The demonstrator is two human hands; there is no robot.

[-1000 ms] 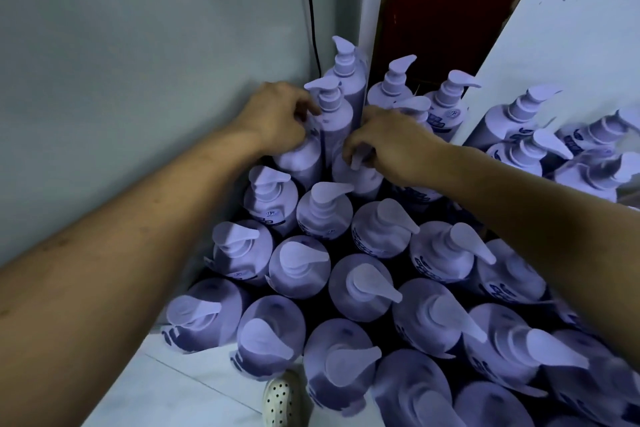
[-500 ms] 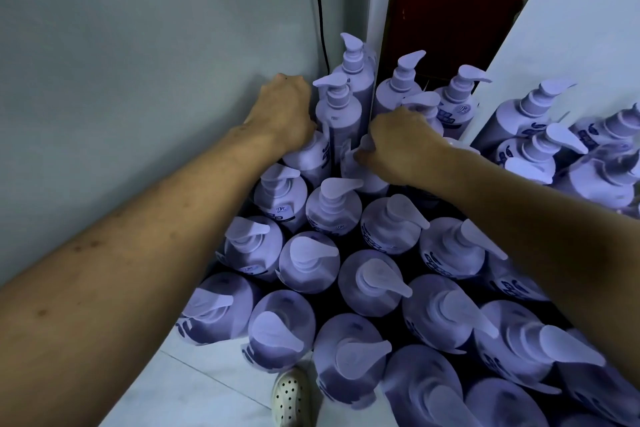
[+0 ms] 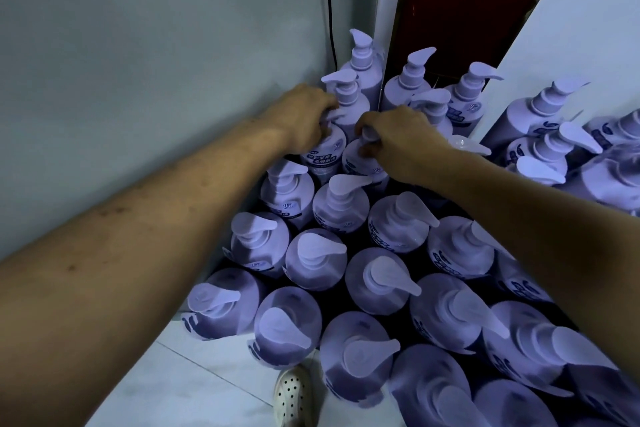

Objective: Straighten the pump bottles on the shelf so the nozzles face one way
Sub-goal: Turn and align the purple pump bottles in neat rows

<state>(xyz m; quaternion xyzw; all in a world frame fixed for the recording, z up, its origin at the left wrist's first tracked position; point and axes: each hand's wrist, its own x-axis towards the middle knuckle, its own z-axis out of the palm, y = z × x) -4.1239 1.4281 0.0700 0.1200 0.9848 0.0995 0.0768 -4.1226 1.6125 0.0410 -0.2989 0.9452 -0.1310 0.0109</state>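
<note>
The labelled bottle [image 3: 323, 158], standing against the wall [image 3: 138, 62], is the one being worked. The left hand [image 3: 304, 120] curls round its neck just under the pump. Its printed label now faces the camera, where a moment ago only plain lilac showed beneath that hand, so the bottle seems to have been twisted or tipped. Next out from the wall, the right hand [image 3: 398, 139] keeps its fingers pinched round the pump head of the neighbouring bottle [image 3: 360, 168]. That nozzle is hidden under the knuckles, so its direction cannot be read. Farther along the wall, toward the corner, a rear bottle [image 3: 346, 97] seems to point its nozzle back at the wall, against the rest. The front rows [image 3: 315, 263] stand packed and touching, nozzles aimed away from the wall. The straightening therefore looks to have reached the back rows, with few bottles left. A black cable [image 3: 327, 10] runs down the wall, and a perforated shoe [image 3: 294, 395] shows well out from it, beyond the front rows.
</note>
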